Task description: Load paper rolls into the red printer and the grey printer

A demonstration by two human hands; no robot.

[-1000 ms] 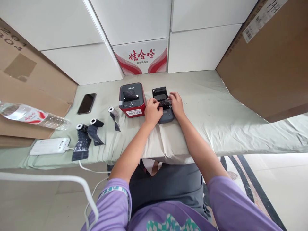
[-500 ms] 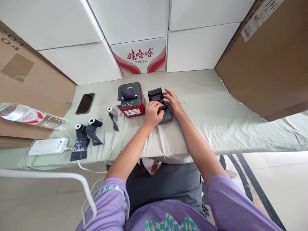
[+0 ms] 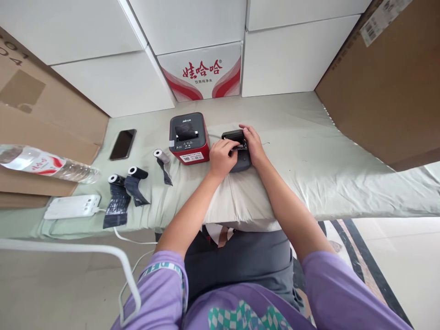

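A small dark grey label printer (image 3: 239, 159) lies on the pale green cloth (image 3: 302, 151) in front of me. Its black lid (image 3: 233, 134) is folded down low over the body. My left hand (image 3: 222, 157) rests on the printer's left side, fingers on the paper slot. My right hand (image 3: 252, 143) presses on the lid and the printer's right side. A larger red and grey printer (image 3: 188, 139) stands just to the left, untouched.
Three rolls of dark paper (image 3: 161, 156) (image 3: 136, 173) (image 3: 114, 180) lie left of the red printer. Further left are a phone (image 3: 123, 144), a white power bank (image 3: 72, 206) with cable and a water bottle (image 3: 44, 164). White cartons (image 3: 202, 73) and brown cardboard boxes (image 3: 385, 91) wall in the surface.
The small printer's lid, upright a second ago, has been swung down onto the body. My right hand moved up onto the lid; my left hand stayed on the printer's left side.
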